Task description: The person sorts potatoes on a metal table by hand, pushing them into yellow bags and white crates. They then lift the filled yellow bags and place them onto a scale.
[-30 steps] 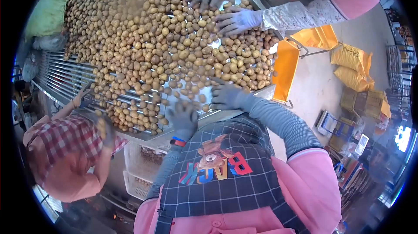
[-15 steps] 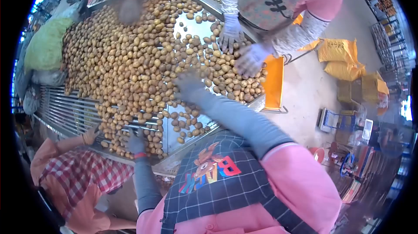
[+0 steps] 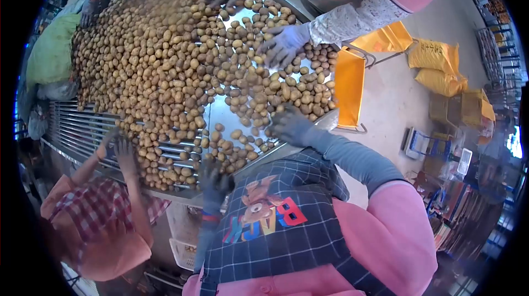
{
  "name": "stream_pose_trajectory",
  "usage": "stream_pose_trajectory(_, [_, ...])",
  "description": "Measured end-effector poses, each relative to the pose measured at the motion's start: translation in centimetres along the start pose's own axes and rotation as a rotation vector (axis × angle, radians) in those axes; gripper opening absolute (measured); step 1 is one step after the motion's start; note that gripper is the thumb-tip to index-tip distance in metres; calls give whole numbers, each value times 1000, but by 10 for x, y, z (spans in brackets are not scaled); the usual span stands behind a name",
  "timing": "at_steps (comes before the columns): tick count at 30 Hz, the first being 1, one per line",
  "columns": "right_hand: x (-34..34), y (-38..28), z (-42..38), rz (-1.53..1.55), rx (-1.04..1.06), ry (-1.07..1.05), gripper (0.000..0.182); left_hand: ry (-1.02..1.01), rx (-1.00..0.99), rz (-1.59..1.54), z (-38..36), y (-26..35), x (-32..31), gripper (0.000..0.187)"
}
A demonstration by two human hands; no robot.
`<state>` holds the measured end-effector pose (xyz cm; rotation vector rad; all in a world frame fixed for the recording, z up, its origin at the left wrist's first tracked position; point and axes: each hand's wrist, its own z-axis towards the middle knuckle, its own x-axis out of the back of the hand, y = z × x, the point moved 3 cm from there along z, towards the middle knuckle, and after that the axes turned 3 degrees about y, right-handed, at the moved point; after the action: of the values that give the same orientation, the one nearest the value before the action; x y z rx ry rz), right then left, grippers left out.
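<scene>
Potatoes [image 3: 149, 59] lie in a wide heap across a metal sorting table [image 3: 220, 113]. My right hand [image 3: 292, 126], in a grey glove, rests at the table's near right edge against the potatoes there, its fingers stretched out to the left. At the near edge, my left hand [image 3: 216, 181], also in a grey glove and somewhat blurred, is beside a small group of potatoes [image 3: 234, 155]. Its fingers look extended and I see nothing held in them. Bare shiny metal shows between the two hands.
Opposite, a co-worker's gloved hands [image 3: 286, 42] spread over the potatoes. Another person's hands [image 3: 125, 155] are at the rollers [image 3: 82, 131] on the left. An orange chute [image 3: 350, 89] hangs at the right end. Yellow sacks [image 3: 438, 64] and a scale [image 3: 417, 143] stand on the floor.
My right hand has moved right, from mid-table to the near right edge, and potatoes there have shifted. My left hand has moved right along the near edge. The co-worker's hands opposite have moved left.
</scene>
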<state>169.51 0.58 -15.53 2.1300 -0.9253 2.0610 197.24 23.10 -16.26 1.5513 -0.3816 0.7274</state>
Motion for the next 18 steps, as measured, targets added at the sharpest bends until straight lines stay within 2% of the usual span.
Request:
stream_pose_trajectory(2, [-7, 32, -15, -129, -259, 155, 32, 237, -49, 471, 19, -22, 31, 51])
stream_pose_trajectory(3, [-2, 28, -16, -132, -255, 150, 32, 363, 216, 632, 22, -43, 39, 56])
stream_pose_trajectory(4, [10, 23, -19, -143, -391, 244, 32, 485, 490, 787, 18, -74, 44, 61])
stream_pose_trajectory(5, [19, 18, -23, -152, -524, 339, 32, 423, 628, 717, -5, -125, 36, 67])
stream_pose_trajectory(6, [21, 13, -30, -155, -517, 337, 32, 358, 768, 656, -27, -173, 29, 74])
stream_pose_trajectory(8, [21, -6, -57, 183, -197, 378, 30, 425, 619, 243, -35, -131, -1, 83])
stream_pose_trajectory(9, [19, -10, -73, 185, -203, 374, 30, 197, 560, 682, -28, -77, 1, 87])
stream_pose_trajectory(10, [18, -12, -92, 226, -273, 376, 27, 188, 568, 680, -22, -60, -1, 87])
stream_pose_trajectory(12, [15, -17, -113, 272, -339, 365, 24, 72, 578, 231, -3, -44, -24, 85])
stream_pose_trajectory(13, [13, -17, -123, 431, -559, 455, 21, 9, 593, 37, 7, -36, -39, 84])
stream_pose_trajectory(14, [10, -15, -131, 588, -781, 545, 18, 1, 477, 70, 21, -18, -60, 80])
stream_pose_trajectory(16, [5, -13, -124, 563, -765, 595, 18, 21, 229, 199, 54, 10, -86, 71])
stream_pose_trajectory(17, [6, -14, -115, 516, -714, 556, 18, 55, 99, 301, 72, 19, -92, 67])
stream_pose_trajectory(18, [8, -16, -107, 468, -668, 511, 18, -28, -18, 69, 90, 23, -90, 63])
